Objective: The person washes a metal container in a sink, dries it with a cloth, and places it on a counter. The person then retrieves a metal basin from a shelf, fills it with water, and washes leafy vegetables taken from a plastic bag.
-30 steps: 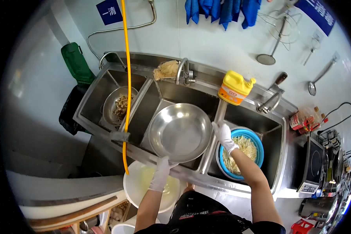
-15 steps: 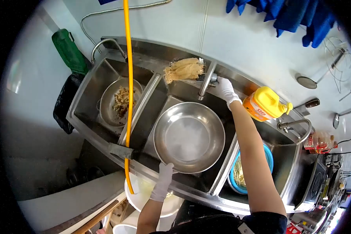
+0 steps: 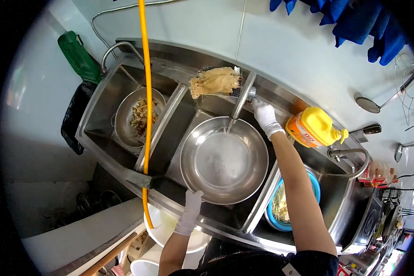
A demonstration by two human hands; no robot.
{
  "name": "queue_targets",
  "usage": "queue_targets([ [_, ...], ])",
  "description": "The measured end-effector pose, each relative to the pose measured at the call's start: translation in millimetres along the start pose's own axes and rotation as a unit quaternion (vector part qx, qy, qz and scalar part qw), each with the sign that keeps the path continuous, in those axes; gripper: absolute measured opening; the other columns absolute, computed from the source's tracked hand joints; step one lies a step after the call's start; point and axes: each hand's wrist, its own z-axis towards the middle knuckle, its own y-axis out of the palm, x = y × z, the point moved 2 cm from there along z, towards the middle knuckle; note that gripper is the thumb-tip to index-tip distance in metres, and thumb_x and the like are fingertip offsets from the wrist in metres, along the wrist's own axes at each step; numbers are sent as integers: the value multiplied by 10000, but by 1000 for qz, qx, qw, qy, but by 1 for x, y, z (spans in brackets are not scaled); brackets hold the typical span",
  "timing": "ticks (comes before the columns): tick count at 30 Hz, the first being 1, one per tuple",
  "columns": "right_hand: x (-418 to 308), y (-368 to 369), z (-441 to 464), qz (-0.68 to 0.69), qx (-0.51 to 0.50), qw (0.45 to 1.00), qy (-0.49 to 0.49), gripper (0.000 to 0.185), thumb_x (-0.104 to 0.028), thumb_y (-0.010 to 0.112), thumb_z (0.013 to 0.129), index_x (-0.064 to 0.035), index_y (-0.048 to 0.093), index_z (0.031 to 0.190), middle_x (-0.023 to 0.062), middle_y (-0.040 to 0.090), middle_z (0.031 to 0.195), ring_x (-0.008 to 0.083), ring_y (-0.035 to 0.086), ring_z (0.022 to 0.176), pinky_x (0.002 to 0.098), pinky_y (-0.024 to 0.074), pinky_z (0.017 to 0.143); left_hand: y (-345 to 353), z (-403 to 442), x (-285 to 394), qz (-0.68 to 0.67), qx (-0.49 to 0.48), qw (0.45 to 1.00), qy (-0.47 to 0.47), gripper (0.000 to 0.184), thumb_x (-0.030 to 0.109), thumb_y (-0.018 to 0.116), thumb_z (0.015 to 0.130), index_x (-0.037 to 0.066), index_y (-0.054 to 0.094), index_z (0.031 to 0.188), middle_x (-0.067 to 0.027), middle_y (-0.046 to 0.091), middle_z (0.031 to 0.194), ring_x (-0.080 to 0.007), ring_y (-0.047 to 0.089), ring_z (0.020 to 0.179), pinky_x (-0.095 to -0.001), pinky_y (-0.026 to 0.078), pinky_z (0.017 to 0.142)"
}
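There is one long sink (image 3: 101, 158) with three basins — a left basin (image 3: 100, 110), a middle basin (image 3: 163, 156) and a right basin (image 3: 332, 184). Three taps stand along its back edge: the left tap (image 3: 123, 44), the middle tap (image 3: 241, 102) and the right tap (image 3: 347, 152). I count one big pan (image 3: 198, 175), one bowl (image 3: 123, 124), one blue basket (image 3: 315, 185), one yellow jug (image 3: 310, 126) and one yellow hose (image 3: 146, 92). Two white tubs (image 3: 156, 220) show below the front edge. Two gloved hands — one left hand (image 3: 192, 205), one right hand (image 3: 266, 117). The blue cloths (image 3: 359, 23) are too bunched to count.
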Motion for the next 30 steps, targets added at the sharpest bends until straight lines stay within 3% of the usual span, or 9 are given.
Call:
queue_targets([
  [3, 1, -1, 1, 2, -6, 1000, -10, 81, -71, 495, 756, -67, 546, 818, 100, 599, 660, 249, 619, 595, 362, 509, 514, 3, 0, 1, 13, -4, 1000, -17, 357, -25, 461, 733, -64, 495, 1087, -118, 573, 980, -194, 581, 843, -295, 489, 742],
  [9, 2, 0, 1, 15, -18, 1000, -6, 79, -78, 491, 762, -69, 548, 816, 106, 602, 655, 253, 620, 592, 365, 509, 517, 1, 9, -5, 105, 63, 983, 139, 415, -44, 463, 741, -37, 464, 1155, -106, 547, 1070, -190, 571, 905, -288, 486, 720],
  [12, 3, 0, 3, 23, -31, 999, 4, 76, -85, 491, 767, -70, 548, 814, 115, 606, 668, 262, 623, 601, 370, 510, 524, 7, 9, 13, 87, 67, 982, 152, 419, -67, 451, 732, -52, 468, 1150, -123, 556, 1072, -210, 540, 976, -296, 403, 884],
  [16, 4, -7, 6, 48, -87, 995, 21, 92, -101, 497, 775, -69, 562, 832, 137, 616, 711, 290, 629, 658, 390, 513, 580, -3, 50, -8, -9, 51, 997, 63, 352, -38, 491, 754, -89, 472, 1102, -166, 556, 1058, -248, 569, 930, -329, 456, 831],
  [19, 10, -10, 10, 78, -114, 990, 10, 120, -142, 507, 800, -61, 577, 855, 156, 625, 760, 315, 625, 717, 410, 504, 640, 12, 51, 5, -118, -3, 991, -57, 302, -23, 499, 748, -105, 497, 1039, -196, 565, 1014, -301, 588, 910, -384, 509, 777],
  [20, 11, -14, 12, 104, -139, 984, 34, 169, -197, 514, 830, -50, 583, 877, 170, 628, 803, 331, 616, 764, 424, 491, 685, 11, 58, 1, -108, -73, 990, -53, 293, -10, 505, 751, -104, 498, 1028, -209, 566, 994, -327, 593, 916, -431, 541, 733],
  [23, 12, -23, 16, 104, -154, 982, 33, 208, -237, 509, 851, -43, 578, 883, 184, 626, 820, 343, 611, 769, 434, 486, 684, 10, 56, -18, -126, -116, 979, -112, 301, 11, 513, 763, -108, 494, 1038, -209, 568, 985, -318, 592, 913, -416, 545, 730],
  [28, 18, -15, 19, 192, -111, 971, 89, 199, -233, 535, 837, -46, 596, 866, 193, 617, 823, 378, 589, 806, 439, 473, 707, 2, 38, -15, -33, -29, 997, -55, 340, 3, 504, 773, -103, 459, 1093, -191, 544, 1072, -274, 574, 944, -356, 502, 807],
  [30, 24, 2, 21, 295, -97, 934, 174, 181, -205, 538, 835, -46, 606, 886, 194, 617, 798, 369, 593, 773, 419, 476, 686, -8, 36, -9, 61, 26, 998, -6, 382, -18, 481, 772, -105, 435, 1141, -180, 529, 1116, -248, 551, 998, -318, 457, 872],
])
